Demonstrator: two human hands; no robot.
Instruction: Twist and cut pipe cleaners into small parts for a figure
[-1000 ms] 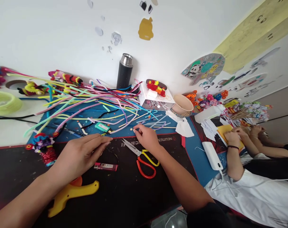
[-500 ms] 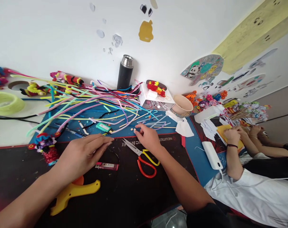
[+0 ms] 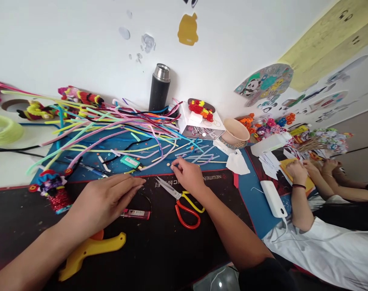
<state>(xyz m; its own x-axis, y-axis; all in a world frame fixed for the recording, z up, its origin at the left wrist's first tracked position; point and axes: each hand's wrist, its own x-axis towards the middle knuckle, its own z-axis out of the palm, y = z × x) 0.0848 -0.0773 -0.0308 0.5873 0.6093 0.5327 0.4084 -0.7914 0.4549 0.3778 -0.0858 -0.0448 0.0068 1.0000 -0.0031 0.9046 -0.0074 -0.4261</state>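
Observation:
My left hand (image 3: 106, 200) is over the black mat with its fingers pinched together; anything tiny at the tips is too small to make out. My right hand (image 3: 188, 176) bends over the mat's far edge, thumb and finger closed at a small pale piece (image 3: 172, 166). Another pale round bit (image 3: 168, 164) lies just left of it. Orange-and-yellow-handled scissors (image 3: 184, 206) rest between the hands, blades apart. Partly behind my left hand lies a pink lighter-like item (image 3: 137, 214). A doll of red tinsel and pipe cleaners (image 3: 58, 194) is beside my left wrist.
Pipe cleaners (image 3: 111, 129) sprawl across the blue surface, near a green lighter (image 3: 131, 162). A black flask (image 3: 159, 89), a white box (image 3: 199, 125) and a bowl (image 3: 235, 133) line the wall. A yellow tool (image 3: 96, 252) lies in front. A co-worker's hands (image 3: 297, 171) are at right.
The view has shifted slightly. Both hands keep nearly the same pose and place, with fingers still pinched.

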